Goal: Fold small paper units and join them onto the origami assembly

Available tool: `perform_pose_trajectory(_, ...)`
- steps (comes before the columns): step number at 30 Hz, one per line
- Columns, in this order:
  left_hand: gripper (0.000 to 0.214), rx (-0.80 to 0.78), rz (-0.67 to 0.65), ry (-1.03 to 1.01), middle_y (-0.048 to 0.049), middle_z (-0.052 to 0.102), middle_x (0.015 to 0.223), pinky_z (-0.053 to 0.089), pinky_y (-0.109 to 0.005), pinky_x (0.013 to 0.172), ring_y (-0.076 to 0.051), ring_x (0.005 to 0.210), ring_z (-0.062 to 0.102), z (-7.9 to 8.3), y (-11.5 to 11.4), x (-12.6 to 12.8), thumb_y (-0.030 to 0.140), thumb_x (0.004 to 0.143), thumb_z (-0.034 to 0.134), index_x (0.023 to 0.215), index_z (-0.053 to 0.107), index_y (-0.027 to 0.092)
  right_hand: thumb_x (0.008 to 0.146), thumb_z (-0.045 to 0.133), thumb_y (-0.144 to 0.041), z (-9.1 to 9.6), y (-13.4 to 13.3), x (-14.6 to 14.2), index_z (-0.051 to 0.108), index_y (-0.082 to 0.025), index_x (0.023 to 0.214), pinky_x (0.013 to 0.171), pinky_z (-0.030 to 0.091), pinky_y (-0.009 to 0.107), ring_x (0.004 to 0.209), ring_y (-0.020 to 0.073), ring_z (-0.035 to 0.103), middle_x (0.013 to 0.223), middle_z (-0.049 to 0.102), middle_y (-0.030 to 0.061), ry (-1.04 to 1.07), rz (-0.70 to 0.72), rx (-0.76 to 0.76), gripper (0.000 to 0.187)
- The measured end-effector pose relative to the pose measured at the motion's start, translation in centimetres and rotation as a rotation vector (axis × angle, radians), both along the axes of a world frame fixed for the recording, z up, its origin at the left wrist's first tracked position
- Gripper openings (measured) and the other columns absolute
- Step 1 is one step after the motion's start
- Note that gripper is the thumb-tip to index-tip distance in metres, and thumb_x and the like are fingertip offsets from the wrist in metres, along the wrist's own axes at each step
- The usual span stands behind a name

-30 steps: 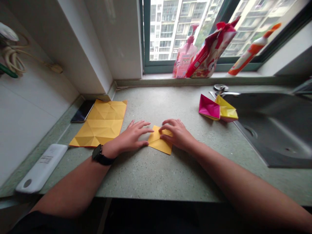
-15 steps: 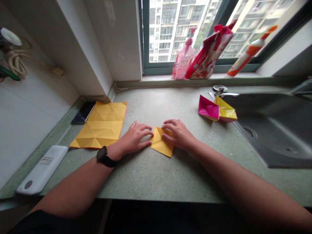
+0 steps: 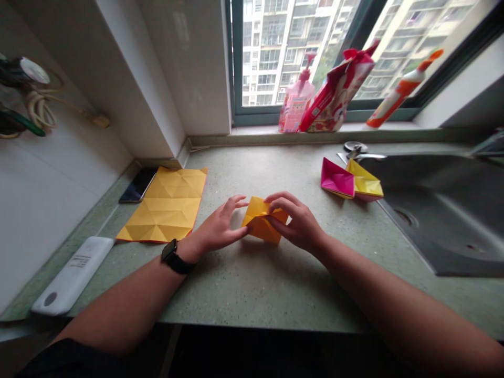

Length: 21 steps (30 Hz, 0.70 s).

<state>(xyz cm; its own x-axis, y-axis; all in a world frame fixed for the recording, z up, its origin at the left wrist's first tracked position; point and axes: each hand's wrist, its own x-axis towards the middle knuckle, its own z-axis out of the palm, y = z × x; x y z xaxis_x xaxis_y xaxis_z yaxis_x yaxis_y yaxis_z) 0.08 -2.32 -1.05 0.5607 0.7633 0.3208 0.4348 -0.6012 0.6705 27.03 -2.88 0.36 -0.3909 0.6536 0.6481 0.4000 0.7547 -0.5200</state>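
A small folded piece of yellow-orange origami paper is raised a little off the speckled green countertop, its layers bunched between my hands. My left hand brackets its left side, with the thumb and fingertips against the edges. My right hand pinches its upper right part, and those fingers hide some of the paper. To the left lies a flat, creased yellow sheet with an orange edge. A black watch sits on my left wrist.
Folded pink and yellow paper shapes stand right of my hands, near scissors and a steel sink. A phone and white device lie left. Bottles and a red bag stand on the windowsill.
The small paper has gone from lying flat under my fingertips to being lifted and bunched between both hands. My fingers have curled around it, and the view has tilted slightly.
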Motion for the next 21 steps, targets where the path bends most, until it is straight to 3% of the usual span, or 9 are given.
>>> perform_pose_trajectory(6, 0.089, -0.043, -0.035, -0.194, -0.0160, 0.069, 0.138, 0.056, -0.051, 0.113, -0.031, 0.128, 0.070, 0.5, -0.7, 0.7, 0.038, 0.097, 0.082, 0.167, 0.028, 0.026, 0.099, 0.070, -0.018, 0.3, -0.9, -0.5, 0.060, -0.028, 0.104, 0.093, 0.064, 0.046, 0.111, 0.0251, 0.071, 0.119, 0.072, 0.0065, 0.036, 0.033, 0.134, 0.015)
perform_pose_trajectory(10, 0.083, 0.074, 0.002, -0.262, -0.0103, 0.072, 0.125, 0.058, -0.044, 0.109, -0.024, 0.116, 0.073, 0.9, -1.3, 1.2, 0.029, 0.098, 0.079, 0.167, 0.033, 0.025, 0.097, 0.071, -0.015, 0.7, -1.1, -0.6, 0.057, -0.029, 0.107, 0.092, 0.064, 0.046, 0.112, 0.0257, 0.071, 0.120, 0.072, 0.0076, 0.055, -0.005, 0.186, 0.021)
perform_pose_trajectory(14, 0.068, 0.264, 0.022, -0.279, -0.0039, 0.076, 0.109, 0.058, -0.043, 0.108, -0.019, 0.103, 0.074, 1.7, -1.8, 1.4, 0.018, 0.102, 0.071, 0.162, 0.040, 0.025, 0.095, 0.075, -0.016, 0.8, -1.1, -0.5, 0.058, -0.028, 0.124, 0.090, 0.063, 0.044, 0.110, 0.0262, 0.072, 0.119, 0.071, 0.0089, 0.082, -0.020, 0.188, 0.036)
perform_pose_trajectory(18, 0.024, 0.528, 0.019, -0.161, 0.0006, 0.077, 0.105, 0.052, -0.048, 0.117, -0.018, 0.102, 0.073, 2.5, -1.8, 1.1, 0.014, 0.102, 0.070, 0.122, 0.068, 0.028, 0.095, 0.075, -0.014, 1.0, -1.0, -0.4, 0.065, -0.029, 0.121, 0.089, 0.062, 0.041, 0.097, 0.0221, 0.070, 0.105, 0.071, 0.0036, 0.012, 0.014, 0.249, 0.031)
perform_pose_trajectory(21, 0.013, 0.637, 0.058, -0.038, 0.0000, 0.076, 0.108, 0.052, -0.044, 0.112, -0.018, 0.105, 0.068, 2.7, -1.7, 0.9, 0.015, 0.103, 0.069, 0.098, 0.071, 0.026, 0.095, 0.073, -0.010, 1.0, -1.0, -0.2, 0.070, -0.030, 0.109, 0.098, 0.058, 0.043, 0.097, 0.0215, 0.068, 0.100, 0.071, 0.0014, -0.115, 0.026, 0.343, 0.024)
